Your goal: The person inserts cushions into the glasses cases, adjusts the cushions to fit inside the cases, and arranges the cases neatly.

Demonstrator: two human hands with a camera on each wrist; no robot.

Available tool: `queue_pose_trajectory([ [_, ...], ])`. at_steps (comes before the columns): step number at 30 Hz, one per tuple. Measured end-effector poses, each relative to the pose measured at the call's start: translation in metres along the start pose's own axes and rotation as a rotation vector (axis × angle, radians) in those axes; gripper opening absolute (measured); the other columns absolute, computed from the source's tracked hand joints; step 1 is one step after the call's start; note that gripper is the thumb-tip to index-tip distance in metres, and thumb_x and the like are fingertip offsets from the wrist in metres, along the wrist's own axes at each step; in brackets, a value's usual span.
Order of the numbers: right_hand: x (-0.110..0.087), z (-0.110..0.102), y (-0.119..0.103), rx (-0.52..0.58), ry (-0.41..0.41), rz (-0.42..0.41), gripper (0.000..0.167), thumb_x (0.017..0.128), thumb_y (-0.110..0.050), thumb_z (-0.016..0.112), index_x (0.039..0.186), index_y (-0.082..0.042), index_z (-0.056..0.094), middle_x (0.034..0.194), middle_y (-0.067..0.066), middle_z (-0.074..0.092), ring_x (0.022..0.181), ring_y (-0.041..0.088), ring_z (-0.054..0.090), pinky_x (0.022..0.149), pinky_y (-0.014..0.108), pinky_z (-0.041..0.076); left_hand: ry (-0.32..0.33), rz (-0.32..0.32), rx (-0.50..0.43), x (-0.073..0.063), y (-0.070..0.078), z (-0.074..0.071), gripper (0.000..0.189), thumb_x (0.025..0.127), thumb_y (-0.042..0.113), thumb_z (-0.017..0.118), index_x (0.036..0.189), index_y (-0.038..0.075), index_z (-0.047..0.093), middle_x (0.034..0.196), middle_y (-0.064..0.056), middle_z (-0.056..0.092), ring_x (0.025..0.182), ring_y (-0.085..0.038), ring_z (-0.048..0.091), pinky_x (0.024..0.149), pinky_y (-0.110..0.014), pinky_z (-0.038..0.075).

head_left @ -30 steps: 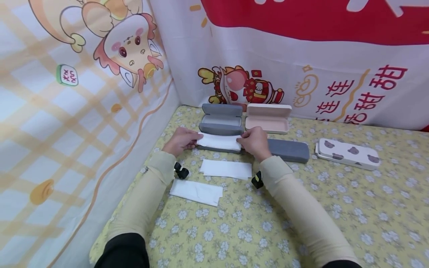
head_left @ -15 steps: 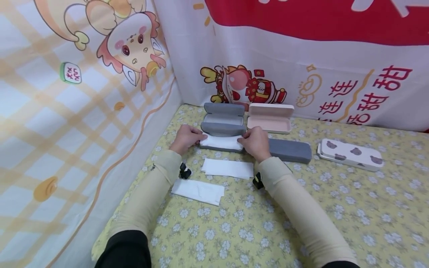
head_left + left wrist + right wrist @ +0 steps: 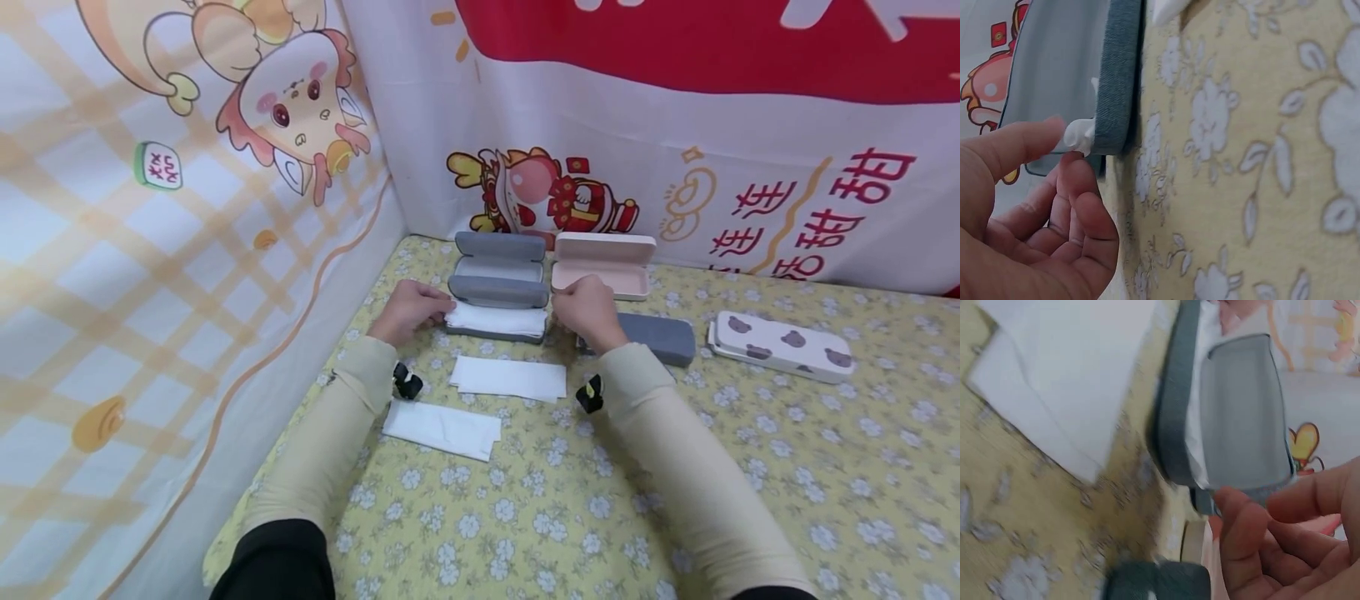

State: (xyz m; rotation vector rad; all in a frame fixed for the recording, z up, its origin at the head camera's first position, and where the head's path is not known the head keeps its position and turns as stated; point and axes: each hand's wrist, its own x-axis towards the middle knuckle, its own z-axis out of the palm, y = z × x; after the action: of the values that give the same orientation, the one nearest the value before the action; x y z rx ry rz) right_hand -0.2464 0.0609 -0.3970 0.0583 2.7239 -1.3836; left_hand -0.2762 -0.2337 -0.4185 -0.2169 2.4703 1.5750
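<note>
A folded white tissue lies in the bottom half of a grey glasses case, whose lid stands up behind it. At the case's left end, my left hand pinches a crumpled bit of the tissue between thumb and index finger. My right hand is off the case's right end, its fingers bent and nothing between thumb and index in the right wrist view. It partly covers a closed grey case. In the right wrist view, the tissue's edge shows above the case's front wall.
Two more folded tissues lie in front, one nearer the case and one farther left. Behind stand another open grey case and an open pink case. A bear-patterned white case lies right on the flowered tablecloth.
The tissue has gone down into the open grey case. My right hand has let go of its right end and moved a little right; my left hand stays at the left end.
</note>
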Motion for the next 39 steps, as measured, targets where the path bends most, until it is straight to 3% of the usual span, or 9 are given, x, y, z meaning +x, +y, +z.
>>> queue_pose_trajectory([
  [4,0.003,-0.005,-0.005,0.099,-0.063,0.135,0.041,0.101,-0.029,0.047,0.08,0.002,0.064,0.085,0.02,0.071,0.071,0.031,0.071,0.069,0.04,0.058,-0.012,-0.069,-0.095,0.002,0.0,-0.006,0.02,0.096,0.013,0.066,0.099,-0.006,0.072,0.083,-0.013,0.066,0.067,-0.016,0.057,0.062,-0.03,0.048],
  [8,0.007,-0.006,-0.009,0.098,-0.133,0.219,0.058,0.105,-0.048,0.039,0.107,0.005,0.063,0.098,0.02,0.07,0.078,0.031,0.072,0.075,0.044,0.059,-0.036,-0.153,-0.162,0.006,0.0,-0.007,0.046,0.104,0.039,0.056,0.103,-0.005,0.07,0.085,-0.011,0.068,0.064,-0.014,0.06,0.059,-0.027,0.049],
  [12,0.01,-0.003,-0.011,0.054,-0.174,0.216,0.075,0.105,-0.059,0.029,0.107,0.007,0.064,0.094,0.021,0.069,0.074,0.032,0.072,0.072,0.045,0.06,-0.066,-0.191,-0.138,0.008,0.0,-0.005,0.068,0.101,0.061,0.045,0.104,-0.003,0.069,0.083,-0.009,0.066,0.066,-0.017,0.063,0.062,-0.03,0.053],
  [16,0.013,0.002,-0.011,0.022,-0.213,0.237,0.079,0.104,-0.063,0.025,0.106,0.006,0.063,0.092,0.021,0.069,0.073,0.033,0.072,0.07,0.044,0.06,-0.053,-0.197,-0.092,0.008,0.002,-0.001,0.074,0.098,0.068,0.043,0.1,-0.001,0.069,0.081,-0.009,0.065,0.065,-0.018,0.062,0.061,-0.032,0.052],
  [20,0.016,0.006,-0.011,0.029,-0.219,0.27,0.078,0.103,-0.065,0.028,0.107,0.005,0.061,0.093,0.021,0.069,0.074,0.033,0.073,0.068,0.044,0.06,-0.039,-0.192,-0.016,0.009,0.005,0.002,0.077,0.094,0.074,0.044,0.097,0.0,0.068,0.082,-0.009,0.066,0.064,-0.019,0.061,0.06,-0.032,0.052],
  [23,0.017,0.007,-0.011,0.047,-0.22,0.281,0.075,0.102,-0.065,0.033,0.108,0.004,0.061,0.094,0.021,0.069,0.074,0.032,0.073,0.066,0.042,0.06,-0.038,-0.197,0.0,0.01,0.006,0.002,0.077,0.091,0.075,0.049,0.099,0.0,0.068,0.084,-0.011,0.067,0.066,-0.019,0.062,0.061,-0.032,0.053],
  [28,0.017,0.005,-0.011,0.061,-0.256,0.278,0.068,0.102,-0.06,0.038,0.11,0.004,0.059,0.096,0.022,0.068,0.075,0.033,0.073,0.068,0.042,0.06,-0.09,-0.213,-0.09,0.009,0.003,-0.004,0.081,0.083,0.076,0.062,0.107,-0.002,0.068,0.088,-0.011,0.066,0.068,-0.019,0.063,0.066,-0.033,0.055],
  [35,0.018,0.004,-0.014,0.111,-0.295,0.326,0.053,0.103,-0.048,0.046,0.119,0.002,0.051,0.102,0.024,0.065,0.08,0.034,0.072,0.074,0.043,0.06,-0.136,-0.218,-0.124,0.006,0.003,-0.008,0.066,0.093,0.06,0.063,0.109,-0.004,0.067,0.085,-0.01,0.066,0.065,-0.018,0.063,0.067,-0.032,0.056],
  [39,0.017,0.002,-0.014,0.159,-0.317,0.314,0.047,0.102,-0.041,0.051,0.121,0.003,0.048,0.105,0.025,0.063,0.082,0.036,0.072,0.078,0.045,0.059,-0.14,-0.22,-0.117,0.007,0.003,-0.01,0.06,0.093,0.054,0.066,0.109,-0.003,0.068,0.088,-0.011,0.067,0.067,-0.018,0.065,0.07,-0.033,0.058],
])
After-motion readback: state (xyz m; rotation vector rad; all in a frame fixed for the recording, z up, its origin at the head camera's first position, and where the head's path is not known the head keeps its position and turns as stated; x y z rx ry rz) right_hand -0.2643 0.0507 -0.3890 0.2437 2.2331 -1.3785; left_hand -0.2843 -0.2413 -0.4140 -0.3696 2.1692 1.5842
